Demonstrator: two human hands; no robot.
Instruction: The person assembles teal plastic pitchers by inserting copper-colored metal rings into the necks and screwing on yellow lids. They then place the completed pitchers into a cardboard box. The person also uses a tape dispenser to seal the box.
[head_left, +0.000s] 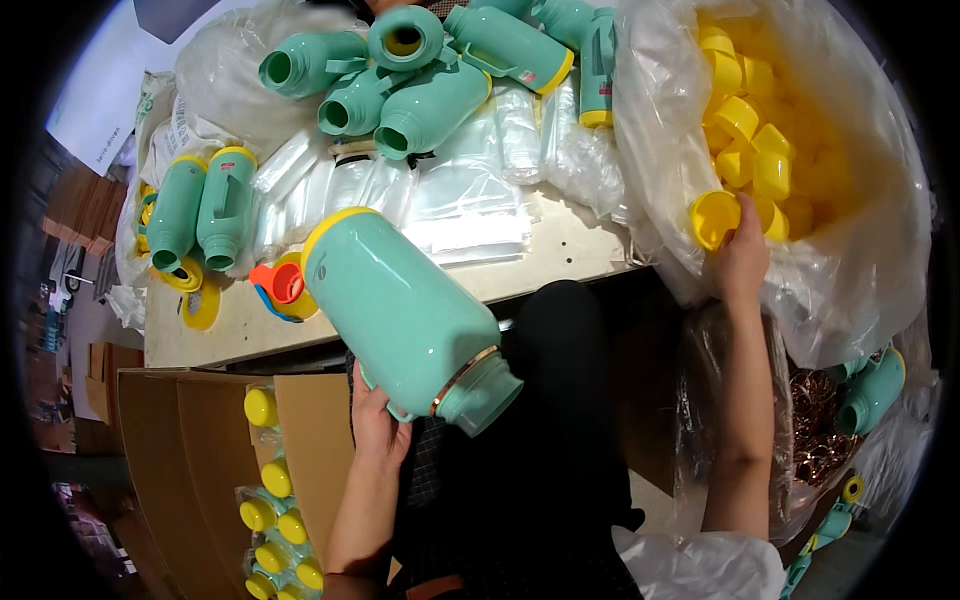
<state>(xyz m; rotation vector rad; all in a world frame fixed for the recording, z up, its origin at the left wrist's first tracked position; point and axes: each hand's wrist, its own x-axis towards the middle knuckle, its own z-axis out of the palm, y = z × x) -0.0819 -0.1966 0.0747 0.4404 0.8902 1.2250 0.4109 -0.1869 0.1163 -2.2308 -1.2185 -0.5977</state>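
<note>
My left hand (378, 430) is closed on the handle side of a mint-green vacuum flask (395, 305) with a yellow base rim. The flask lies tilted above my lap, its uncapped neck pointing down to the right, and a copper-coloured ring (464, 380) circles the neck. At the right, my right hand (742, 262) grips a round yellow cap (713, 220) by its edge. That cap is at the near side of a big clear plastic bag (652, 130), which is full of similar yellow caps (772, 160).
Several green flasks (430, 108) lie on clear plastic sleeves (470, 205) across the table (575, 245). Tape rolls and a red ring (288, 283) sit at its left. Below stands a cardboard box (190, 450) with yellow-capped flasks (277, 478). Copper rings (818, 425) fill a bag at right.
</note>
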